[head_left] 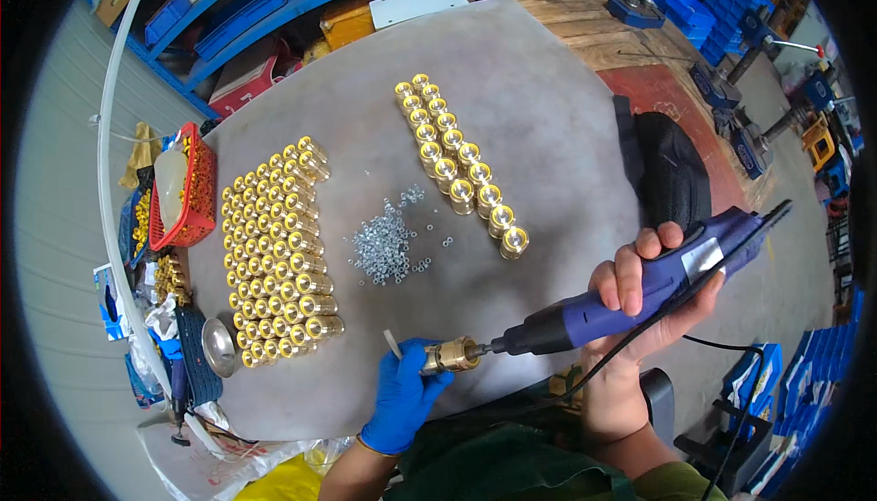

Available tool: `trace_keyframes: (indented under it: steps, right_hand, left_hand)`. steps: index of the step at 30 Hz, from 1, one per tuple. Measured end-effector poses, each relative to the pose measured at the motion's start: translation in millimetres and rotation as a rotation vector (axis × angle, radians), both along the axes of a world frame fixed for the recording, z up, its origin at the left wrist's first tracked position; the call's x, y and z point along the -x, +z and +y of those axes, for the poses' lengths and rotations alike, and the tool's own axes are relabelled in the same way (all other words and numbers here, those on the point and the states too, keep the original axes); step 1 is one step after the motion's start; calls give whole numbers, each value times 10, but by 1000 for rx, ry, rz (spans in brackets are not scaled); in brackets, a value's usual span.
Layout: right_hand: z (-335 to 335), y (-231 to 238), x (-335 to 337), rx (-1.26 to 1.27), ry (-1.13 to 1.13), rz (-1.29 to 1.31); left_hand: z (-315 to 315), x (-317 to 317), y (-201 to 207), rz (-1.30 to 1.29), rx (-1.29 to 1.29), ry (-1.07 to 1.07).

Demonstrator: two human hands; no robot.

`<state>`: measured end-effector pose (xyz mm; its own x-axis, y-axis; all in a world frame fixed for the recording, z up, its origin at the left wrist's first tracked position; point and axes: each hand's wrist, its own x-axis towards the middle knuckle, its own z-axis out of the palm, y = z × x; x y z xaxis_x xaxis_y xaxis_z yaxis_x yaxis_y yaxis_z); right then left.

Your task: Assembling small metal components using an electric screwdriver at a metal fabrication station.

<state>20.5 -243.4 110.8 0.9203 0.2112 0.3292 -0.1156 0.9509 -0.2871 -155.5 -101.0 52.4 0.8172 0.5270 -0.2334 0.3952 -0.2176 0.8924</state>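
My left hand (404, 398), in a blue glove, grips a brass fitting (449, 356) near the table's front edge, with a thin white stick poking out behind the fingers. My bare right hand (639, 305) holds a blue electric screwdriver (639, 295) whose bit is pressed into the open end of that fitting. A small heap of silvery nuts (384, 247) lies in the middle of the grey table (548, 136). A large block of brass fittings (279, 250) stands in rows to the left. Two rows of brass fittings (461, 165) run diagonally further back.
A red basket (194, 195) with a white bottle stands at the table's left edge. A shallow metal dish (219, 348) sits near the front left. A black pad (671, 177) lies at the right. Blue shelving with boxes (274, 8) is behind; blue crates (758, 382) are lower right.
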Motion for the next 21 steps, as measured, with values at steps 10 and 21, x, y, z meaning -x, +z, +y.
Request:
trace_keyframes:
  steps: [10,21]
  right_hand:
    - [-494,98,-214,-142,-99,-38]
    - [-609,34,-136,-22,-180,34]
  left_hand:
    - [555,-608,1,-407,-178,55]
    - [471,-1575,-123,-142,-680,-353]
